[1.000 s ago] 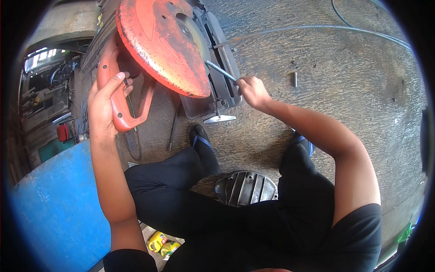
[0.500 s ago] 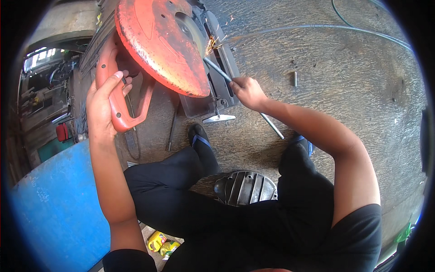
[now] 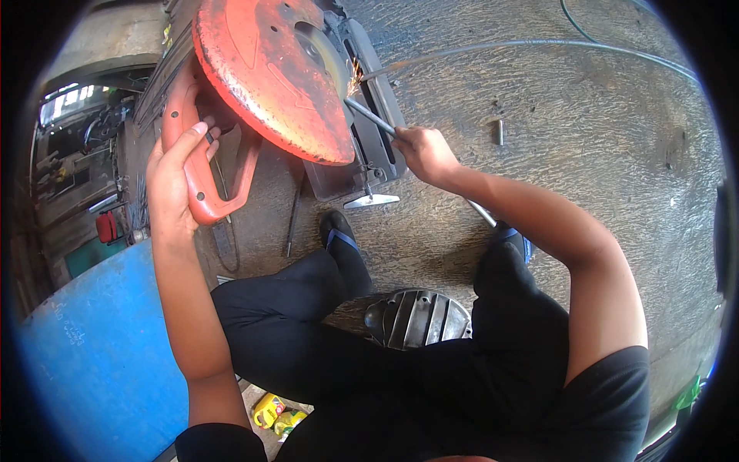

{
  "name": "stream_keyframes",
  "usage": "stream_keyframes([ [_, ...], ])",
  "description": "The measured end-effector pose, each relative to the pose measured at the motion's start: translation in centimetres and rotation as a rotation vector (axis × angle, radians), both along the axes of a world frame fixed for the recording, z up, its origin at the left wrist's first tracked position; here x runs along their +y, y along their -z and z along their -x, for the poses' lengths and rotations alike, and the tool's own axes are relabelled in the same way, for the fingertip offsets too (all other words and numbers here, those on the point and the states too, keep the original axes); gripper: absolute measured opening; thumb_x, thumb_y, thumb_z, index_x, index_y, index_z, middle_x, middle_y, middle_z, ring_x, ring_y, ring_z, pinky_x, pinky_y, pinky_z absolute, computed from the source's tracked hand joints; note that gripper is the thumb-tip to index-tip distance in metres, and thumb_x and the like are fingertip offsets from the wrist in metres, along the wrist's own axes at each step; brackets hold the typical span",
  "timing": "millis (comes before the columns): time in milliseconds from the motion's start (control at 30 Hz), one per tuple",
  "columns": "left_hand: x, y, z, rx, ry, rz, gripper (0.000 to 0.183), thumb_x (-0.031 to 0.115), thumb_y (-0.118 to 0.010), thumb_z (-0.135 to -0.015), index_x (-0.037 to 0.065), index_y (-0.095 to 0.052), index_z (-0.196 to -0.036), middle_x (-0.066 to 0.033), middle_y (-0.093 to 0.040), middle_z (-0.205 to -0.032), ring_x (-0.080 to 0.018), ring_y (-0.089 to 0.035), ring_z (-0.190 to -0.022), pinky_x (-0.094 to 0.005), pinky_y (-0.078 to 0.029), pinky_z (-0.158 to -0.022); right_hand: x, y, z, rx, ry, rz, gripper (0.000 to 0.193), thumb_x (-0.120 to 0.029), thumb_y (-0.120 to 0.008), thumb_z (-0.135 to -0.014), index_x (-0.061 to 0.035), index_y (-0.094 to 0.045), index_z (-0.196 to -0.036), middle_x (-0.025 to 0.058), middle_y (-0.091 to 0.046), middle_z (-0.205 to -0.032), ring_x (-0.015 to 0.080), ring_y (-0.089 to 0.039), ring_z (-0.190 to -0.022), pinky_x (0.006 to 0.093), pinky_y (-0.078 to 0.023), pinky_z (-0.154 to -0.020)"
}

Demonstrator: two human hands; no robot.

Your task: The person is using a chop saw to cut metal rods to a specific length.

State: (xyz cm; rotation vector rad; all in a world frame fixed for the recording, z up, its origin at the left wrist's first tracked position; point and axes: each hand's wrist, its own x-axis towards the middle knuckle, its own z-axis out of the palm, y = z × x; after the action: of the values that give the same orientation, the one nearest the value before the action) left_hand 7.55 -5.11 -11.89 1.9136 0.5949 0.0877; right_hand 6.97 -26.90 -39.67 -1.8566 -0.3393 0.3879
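Observation:
An orange chop saw (image 3: 277,85) with a scuffed round guard stands on the ground ahead of me. My left hand (image 3: 175,173) is closed around its loop handle (image 3: 202,181), thumb over the inner side. A thin metal rod (image 3: 371,115) runs from the saw's base down to the lower right, gripped in my right hand (image 3: 426,156). The rod's far end meets the edge of the grinding disc (image 3: 327,54), and sparks (image 3: 355,75) fly there. Its near end (image 3: 483,213) shows beyond my wrist. A second long rod (image 3: 493,48) extends right from the sparks, slightly curved.
A silver clamp handle (image 3: 371,201) sticks out from the saw base. A short cut piece (image 3: 500,132) lies on the rough floor at right. A ribbed metal part (image 3: 419,319) sits between my legs. Left of me stands a blue panel (image 3: 100,354); yellow packets (image 3: 269,410) lie below.
The near rod end has swung slightly rightward and lower, and my right hand has tilted a little with it. The saw guard has shifted very slightly left. Sparks continue, somewhat smaller.

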Motion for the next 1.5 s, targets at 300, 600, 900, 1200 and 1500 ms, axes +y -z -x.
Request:
stream_keyframes([
  [300,0.8,-0.3,0.2,0.091,0.046,-0.112,0.044,0.013,-0.063,-0.085,-0.002,-0.049,-0.124,-0.0114,-0.058,-0.112,-0.0182,-0.057,-0.100,-0.0305,-0.046,-0.084,-2.3,0.8,-5.6,-0.209,-0.062,0.303,0.021,-0.020,-0.050,-0.088,-0.0052,-0.064,-0.092,0.0185,-0.064,-0.089,0.0380,-0.063,-0.081,0.0469,-0.051,-0.076],
  [600,0.3,-0.1,0.2,0.027,-0.011,-0.047,0.043,0.009,-0.064,-0.083,-0.002,-0.050,-0.123,-0.0125,-0.059,-0.109,-0.0181,-0.059,-0.095,-0.0302,-0.046,-0.083,-2.9,-0.1,-9.3,-0.616,-0.185,0.466,0.021,-0.007,-0.054,-0.076,-0.0089,-0.065,-0.094,0.0099,-0.064,-0.097,0.0275,-0.057,-0.101,0.0385,-0.046,-0.090],
  [900,0.4,-0.2,0.2,0.057,0.031,-0.068,0.049,0.013,-0.061,-0.086,-0.002,-0.044,-0.129,-0.0150,-0.054,-0.118,-0.0228,-0.054,-0.107,-0.0356,-0.042,-0.094,-2.9,-1.4,-10.5,-0.778,-0.227,0.574,0.029,-0.005,-0.057,-0.073,-0.0101,-0.065,-0.100,0.0078,-0.062,-0.104,0.0239,-0.055,-0.106,0.0366,-0.044,-0.091],
  [1200,0.1,-0.2,0.1,0.029,-0.007,-0.060,0.046,0.009,-0.063,-0.083,-0.002,-0.049,-0.125,-0.0143,-0.058,-0.113,-0.0188,-0.058,-0.097,-0.0317,-0.046,-0.085,-2.9,-1.6,-10.4,-0.798,-0.225,0.587,0.028,-0.005,-0.058,-0.073,-0.0100,-0.065,-0.099,0.0077,-0.063,-0.105,0.0240,-0.056,-0.106,0.0374,-0.045,-0.091],
  [1500,0.1,-0.3,0.2,0.057,0.022,-0.069,0.049,0.013,-0.062,-0.085,-0.001,-0.045,-0.128,-0.0145,-0.055,-0.117,-0.0219,-0.054,-0.107,-0.0356,-0.042,-0.093,-3.7,-1.6,-9.3,-0.874,-0.201,0.446,0.020,-0.006,-0.056,-0.076,-0.0094,-0.065,-0.094,0.0079,-0.063,-0.091,0.0249,-0.059,-0.093,0.0371,-0.049,-0.081],
])
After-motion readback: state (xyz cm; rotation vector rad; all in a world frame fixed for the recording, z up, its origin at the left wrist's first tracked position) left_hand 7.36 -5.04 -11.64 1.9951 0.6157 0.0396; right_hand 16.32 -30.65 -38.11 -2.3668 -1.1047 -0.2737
